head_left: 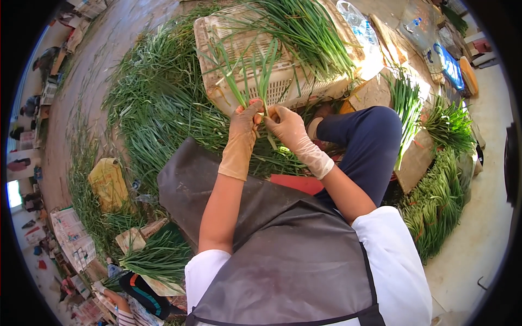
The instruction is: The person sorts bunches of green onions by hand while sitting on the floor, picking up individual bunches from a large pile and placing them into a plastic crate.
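Note:
My left hand [242,128], in a tan glove, is closed around the pale lower ends of a few garlic chives [234,86], their green leaves pointing away from me. Beside it my right hand [289,128], in a whitish glove, has thumb and fingers pinched at the same stalks, close to the left fingertips. Some leaf bits [271,140] dangle beneath the hands. Just beyond them stands a dirty white plastic crate [209,33], apparently upside down. Across its top lies a big loose bunch of garlic chives [310,41].
Loose green leaves [157,81] heap on the floor left of the crate. Tied bunches [435,212] are stacked at my right. A plastic bag with bottles [359,24] sits behind the crate. A yellow sack [109,185] lies left; another person's arm [117,300] shows lower left.

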Demonstrator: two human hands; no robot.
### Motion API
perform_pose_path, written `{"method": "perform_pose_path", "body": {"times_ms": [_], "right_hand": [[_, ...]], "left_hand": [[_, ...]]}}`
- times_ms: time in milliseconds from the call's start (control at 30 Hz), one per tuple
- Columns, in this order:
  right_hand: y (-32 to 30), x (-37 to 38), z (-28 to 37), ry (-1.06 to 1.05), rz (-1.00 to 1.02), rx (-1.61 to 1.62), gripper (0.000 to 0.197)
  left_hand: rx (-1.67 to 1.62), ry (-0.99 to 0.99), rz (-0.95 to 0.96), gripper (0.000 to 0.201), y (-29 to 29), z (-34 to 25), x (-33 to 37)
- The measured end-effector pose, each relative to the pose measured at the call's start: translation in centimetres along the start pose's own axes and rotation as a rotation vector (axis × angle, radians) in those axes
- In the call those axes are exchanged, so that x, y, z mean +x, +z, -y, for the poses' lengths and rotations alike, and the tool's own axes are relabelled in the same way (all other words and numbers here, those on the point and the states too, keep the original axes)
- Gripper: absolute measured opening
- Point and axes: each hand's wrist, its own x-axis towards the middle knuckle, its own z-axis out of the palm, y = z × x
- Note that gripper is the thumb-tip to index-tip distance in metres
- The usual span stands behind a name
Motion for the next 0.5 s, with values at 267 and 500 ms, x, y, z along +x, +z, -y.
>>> {"method": "perform_pose_path", "body": {"times_ms": [267,500], "right_hand": [[1.9,-1.1,-2.0,0.077,0.321,-0.566,0.019],[-2.4,4.0,0.5,-0.018,-0.112,-0.467,0.038]], "left_hand": [[0.560,0.415,-0.195,0.012,-0.9,-0.8,0.9],[0.121,0.136,0.026,0.019,-2.7,-5.4,-0.5]]}}
